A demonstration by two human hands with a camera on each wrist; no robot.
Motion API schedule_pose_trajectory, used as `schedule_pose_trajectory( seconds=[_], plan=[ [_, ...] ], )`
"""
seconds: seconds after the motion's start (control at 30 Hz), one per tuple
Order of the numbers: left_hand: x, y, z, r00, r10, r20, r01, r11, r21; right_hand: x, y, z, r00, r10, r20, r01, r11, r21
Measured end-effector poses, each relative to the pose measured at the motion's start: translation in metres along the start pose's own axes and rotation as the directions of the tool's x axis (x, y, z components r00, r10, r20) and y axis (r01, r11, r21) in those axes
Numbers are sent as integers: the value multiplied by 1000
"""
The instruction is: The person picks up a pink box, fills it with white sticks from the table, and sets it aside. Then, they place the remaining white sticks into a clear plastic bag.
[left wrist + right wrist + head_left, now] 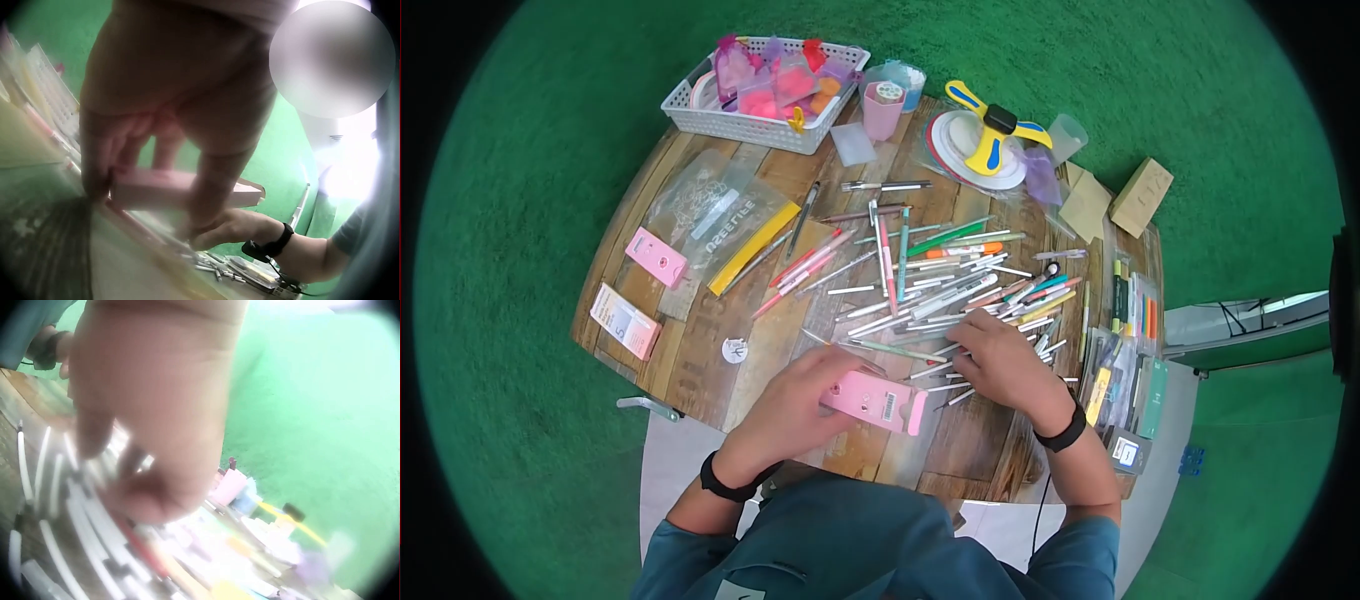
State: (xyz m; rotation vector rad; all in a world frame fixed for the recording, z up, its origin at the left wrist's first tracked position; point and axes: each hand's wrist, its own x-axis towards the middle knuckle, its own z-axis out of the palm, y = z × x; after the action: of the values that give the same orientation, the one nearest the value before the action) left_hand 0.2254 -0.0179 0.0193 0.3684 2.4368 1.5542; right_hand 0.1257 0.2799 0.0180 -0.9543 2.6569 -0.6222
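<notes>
My left hand (pixel 792 405) grips a slim pink box (pixel 878 402) near the table's front edge, thumb on one side and fingers on the other. The box's end flap stands out toward the right, and a barcode shows on its face. In the left wrist view the same pink box (pixel 156 189) spans between thumb and fingers. My right hand (pixel 1000 365) reaches down into a spread pile of pens and white pen refills (pixel 930 300), fingers bent. Its fingertips are blurred in the right wrist view among white refills (pixel 87 531); I cannot tell whether they pinch one.
Another pink box (pixel 656 258) and a white box (pixel 625 320) lie at the left, by a yellow-edged zip bag (pixel 730 220). A white basket (pixel 745 130) of pouches stands at the back. Packs of stationery (pixel 1125 380) line the right edge, below a wooden block (pixel 1141 197).
</notes>
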Motion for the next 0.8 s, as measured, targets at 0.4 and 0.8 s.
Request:
schedule_pose_trajectory(
  seconds=[0.4,0.8],
  plan=[
    [-5,2,-3,1000,14,3,-14,996,88,68,-14,30,949,-308,-71,289,936,-201],
    [-8,-7,-25,992,-44,-120,56,994,99,105,-27,30,952,-296,83,307,909,-281]
  ],
)
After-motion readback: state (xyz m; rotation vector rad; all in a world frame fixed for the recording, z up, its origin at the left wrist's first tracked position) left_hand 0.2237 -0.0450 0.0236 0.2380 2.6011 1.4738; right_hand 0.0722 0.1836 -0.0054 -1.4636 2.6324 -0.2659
